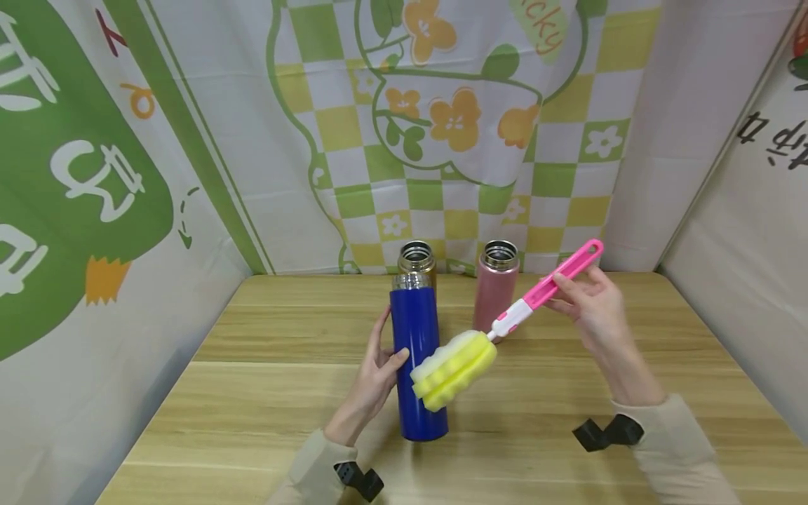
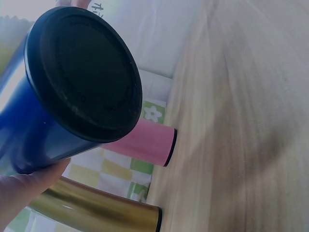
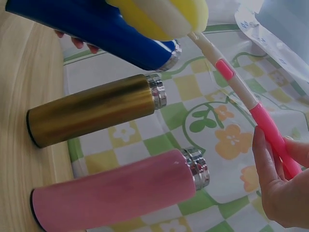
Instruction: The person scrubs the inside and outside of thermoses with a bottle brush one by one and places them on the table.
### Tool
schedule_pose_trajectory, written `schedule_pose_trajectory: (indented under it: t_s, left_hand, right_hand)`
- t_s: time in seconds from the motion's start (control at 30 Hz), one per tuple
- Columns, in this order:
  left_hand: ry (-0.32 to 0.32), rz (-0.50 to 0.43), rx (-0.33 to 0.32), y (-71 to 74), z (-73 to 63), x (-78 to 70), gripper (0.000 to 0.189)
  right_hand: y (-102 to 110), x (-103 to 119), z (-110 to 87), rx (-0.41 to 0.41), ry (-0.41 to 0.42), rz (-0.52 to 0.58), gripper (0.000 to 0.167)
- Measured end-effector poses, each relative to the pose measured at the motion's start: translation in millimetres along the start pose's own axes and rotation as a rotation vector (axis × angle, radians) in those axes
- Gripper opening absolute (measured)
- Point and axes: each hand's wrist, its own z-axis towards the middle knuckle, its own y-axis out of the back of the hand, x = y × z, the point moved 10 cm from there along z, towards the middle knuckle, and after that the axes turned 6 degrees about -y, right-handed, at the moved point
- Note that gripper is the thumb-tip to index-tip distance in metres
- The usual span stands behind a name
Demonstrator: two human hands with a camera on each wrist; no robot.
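My left hand (image 1: 372, 375) grips a blue thermos bottle (image 1: 413, 330) round its side and holds it up off the table; its black base (image 2: 84, 75) shows in the left wrist view. The bottle's steel neck is uncapped. My right hand (image 1: 596, 305) pinches the pink handle (image 1: 562, 273) of a bottle brush between thumb and fingers. The brush's yellow and white sponge head (image 1: 457, 368) points down to the left and overlaps the blue bottle's front in the head view. In the right wrist view, fingers (image 3: 77, 42) show behind the blue bottle.
A gold thermos bottle (image 3: 94, 111) and a pink thermos bottle (image 3: 120, 191), both lidless, stand upright toward the back of the wooden table (image 1: 284, 393). Behind them hangs a patterned curtain (image 1: 442, 189), with cloth walls at both sides. Small black devices sit on both sleeves.
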Motion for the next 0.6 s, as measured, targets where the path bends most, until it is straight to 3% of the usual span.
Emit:
schedule_pose_trajectory:
  t_s: [0.43, 0.57, 0.6]
  left_hand:
    - [-0.033, -0.001, -0.026, 1.8, 8.4, -6.8, 0.074]
    - [-0.026, -0.006, 0.003, -0.5, 8.4, -5.8, 0.074]
    - [-0.023, -0.009, 0.016, -1.6, 8.0, -5.2, 0.074]
  right_hand:
    - [-16, -25, -2.6, 0.084, -0.078, -0.202, 0.026]
    - [-8, -29, 3.6, 0.083, -0.06, -0.219, 0.034]
    - [0, -33, 11.3, 0.114, -0.036, -0.169, 0.036]
